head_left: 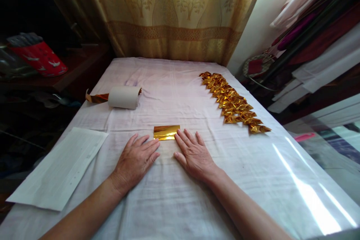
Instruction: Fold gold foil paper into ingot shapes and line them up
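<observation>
A small rectangle of shiny gold foil paper (166, 132) lies flat on the cloth-covered table (168, 101) in front of me. My left hand (137, 159) rests palm down with its fingers spread, one fingertip at the foil's lower left corner. On the other side, my right hand (195, 154) also lies flat, its index fingertip on the foil's right edge. Neither hand grips anything. Farther right, folded gold foil pieces (230, 99) sit in overlapping rows running diagonally. To the left stands out a white paper roll (123, 97), lying on its side with gold foil sticking out of it.
A white printed sheet (63, 167) lies at the table's left side. Gold curtains (171, 11) hang behind the far edge. On a dark shelf at left is a red holder (42, 58) with thin sticks. Hanging clothes (317, 45) crowd the right side.
</observation>
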Demonstrator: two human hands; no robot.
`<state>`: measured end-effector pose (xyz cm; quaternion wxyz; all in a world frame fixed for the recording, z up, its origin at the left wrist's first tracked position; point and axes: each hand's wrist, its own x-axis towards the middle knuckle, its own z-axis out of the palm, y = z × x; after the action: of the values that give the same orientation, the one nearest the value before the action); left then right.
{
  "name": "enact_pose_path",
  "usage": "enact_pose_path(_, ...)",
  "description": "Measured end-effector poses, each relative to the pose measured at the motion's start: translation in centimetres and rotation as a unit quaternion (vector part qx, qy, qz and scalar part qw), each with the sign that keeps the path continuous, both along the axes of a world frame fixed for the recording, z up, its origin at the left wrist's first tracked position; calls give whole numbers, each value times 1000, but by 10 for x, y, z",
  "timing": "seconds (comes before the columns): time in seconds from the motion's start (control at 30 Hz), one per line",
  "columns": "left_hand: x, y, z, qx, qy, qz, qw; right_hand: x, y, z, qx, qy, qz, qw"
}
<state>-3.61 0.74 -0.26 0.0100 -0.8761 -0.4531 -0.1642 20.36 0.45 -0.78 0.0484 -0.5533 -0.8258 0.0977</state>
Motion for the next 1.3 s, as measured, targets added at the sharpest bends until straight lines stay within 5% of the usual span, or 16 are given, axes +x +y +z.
enact_pose_path(0.17, 22, -1, 6, 30, 15, -5, 999, 0, 0, 0, 11, 2, 10, 1000)
enact_pose_path(0.4, 51, 4, -11, 21, 42, -29, 998, 1, 1, -1, 0, 14, 11, 1000)
enact_pose_path(0.83, 9, -6, -20, 6, 61, 13, 998, 0, 0, 2, 2, 15, 0, 1000)
enact_pose_path(1.1, 15, -8, -19, 15, 33, 50, 998, -11, 2, 4, 45, 17, -9, 999)
enact_pose_path(1.3, 15, -8, -16, 5, 34, 50, 998, -34, 10, 7, 12, 40, 38, 998)
